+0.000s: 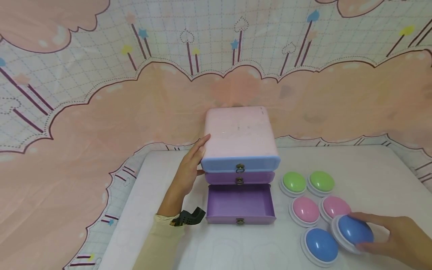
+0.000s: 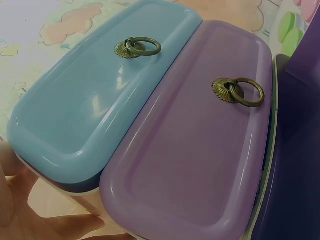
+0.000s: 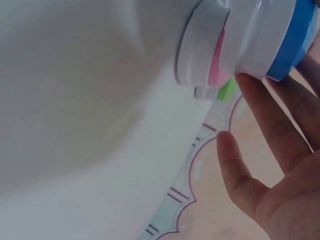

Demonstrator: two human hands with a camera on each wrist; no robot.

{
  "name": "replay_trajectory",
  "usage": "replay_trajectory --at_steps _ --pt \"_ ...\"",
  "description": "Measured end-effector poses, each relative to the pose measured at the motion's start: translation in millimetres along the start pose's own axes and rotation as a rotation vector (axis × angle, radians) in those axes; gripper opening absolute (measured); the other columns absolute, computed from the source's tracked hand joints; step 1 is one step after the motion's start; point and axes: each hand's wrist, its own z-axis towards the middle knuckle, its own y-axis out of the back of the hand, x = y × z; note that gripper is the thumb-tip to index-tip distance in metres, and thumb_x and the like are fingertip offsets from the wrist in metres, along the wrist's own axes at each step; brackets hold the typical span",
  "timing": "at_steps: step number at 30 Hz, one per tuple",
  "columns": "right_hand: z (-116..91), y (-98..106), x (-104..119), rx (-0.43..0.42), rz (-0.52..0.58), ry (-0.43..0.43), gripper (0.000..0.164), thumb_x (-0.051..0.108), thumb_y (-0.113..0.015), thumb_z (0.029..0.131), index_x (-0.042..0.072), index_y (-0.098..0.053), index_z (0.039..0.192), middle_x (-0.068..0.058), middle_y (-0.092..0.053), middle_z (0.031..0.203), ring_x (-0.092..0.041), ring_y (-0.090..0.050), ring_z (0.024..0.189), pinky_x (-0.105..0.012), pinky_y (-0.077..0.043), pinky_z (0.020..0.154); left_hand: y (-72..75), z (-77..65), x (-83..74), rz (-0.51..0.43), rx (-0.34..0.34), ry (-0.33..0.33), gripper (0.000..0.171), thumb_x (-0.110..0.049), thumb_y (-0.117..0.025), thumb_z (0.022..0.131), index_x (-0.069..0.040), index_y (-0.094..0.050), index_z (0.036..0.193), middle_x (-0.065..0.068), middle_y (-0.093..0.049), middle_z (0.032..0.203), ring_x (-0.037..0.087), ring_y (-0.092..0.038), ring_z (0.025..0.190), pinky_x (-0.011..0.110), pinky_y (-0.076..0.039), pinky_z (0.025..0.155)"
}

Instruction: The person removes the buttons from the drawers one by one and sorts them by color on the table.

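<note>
In the head view, my right hand (image 1: 393, 234) grips a blue domed push button (image 1: 356, 229) with a white base, thumb and fingers at its sides. That button is tilted and overlaps the edge of a pink push button (image 1: 335, 207). The right wrist view shows its white side and blue rim (image 3: 287, 45) against the fingers. My left hand (image 1: 188, 168) rests against the left side of a small drawer cabinet (image 1: 239, 131) with a pink top. Its bottom purple drawer (image 1: 240, 204) is pulled out, with a bare floor. Above it are a purple drawer (image 2: 190, 135) and a blue drawer (image 2: 100, 95), both closed.
Right of the cabinet stand two green push buttons (image 1: 294, 182), a second pink push button (image 1: 305, 210) and another blue push button (image 1: 321, 245). All are on the white table (image 1: 222, 247). Behind hangs a patterned cloth (image 1: 152, 108).
</note>
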Motion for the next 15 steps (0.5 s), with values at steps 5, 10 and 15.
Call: replay_trajectory --at_steps 5,10,15 --pt "-7.9 -2.5 -4.0 0.047 0.005 -0.036 0.099 0.067 -0.081 0.070 0.011 -0.054 0.147 -0.027 -0.062 0.135 -0.052 -0.061 0.110 -0.068 -0.055 0.078 0.6 0.0 0.6 -0.002 0.003 -0.003 0.046 -0.044 -0.037 0.110 -0.040 -0.041 0.155 -0.007 -0.023 0.168 0.032 -0.035 0.148 0.070 -0.046 0.102" --pt "-15.7 -3.7 -3.6 0.135 0.025 -0.120 0.104 0.070 -0.079 0.071 0.008 -0.051 0.149 -0.028 -0.061 0.133 -0.048 -0.062 0.106 -0.064 -0.057 0.075 1.4 0.2 1.5 -0.009 0.008 -0.010 0.046 -0.044 -0.037 0.109 -0.040 -0.041 0.155 -0.008 -0.023 0.168 0.032 -0.035 0.148 0.070 -0.046 0.101" --pt "-17.8 -10.2 -6.1 0.160 0.039 -0.158 0.108 0.072 -0.079 0.068 0.007 -0.050 0.149 -0.029 -0.060 0.133 -0.051 -0.060 0.107 -0.065 -0.056 0.076 1.6 0.3 1.5 -0.011 0.009 -0.010 0.046 -0.044 -0.038 0.109 -0.040 -0.041 0.155 -0.007 -0.024 0.168 0.032 -0.035 0.148 0.070 -0.046 0.101"
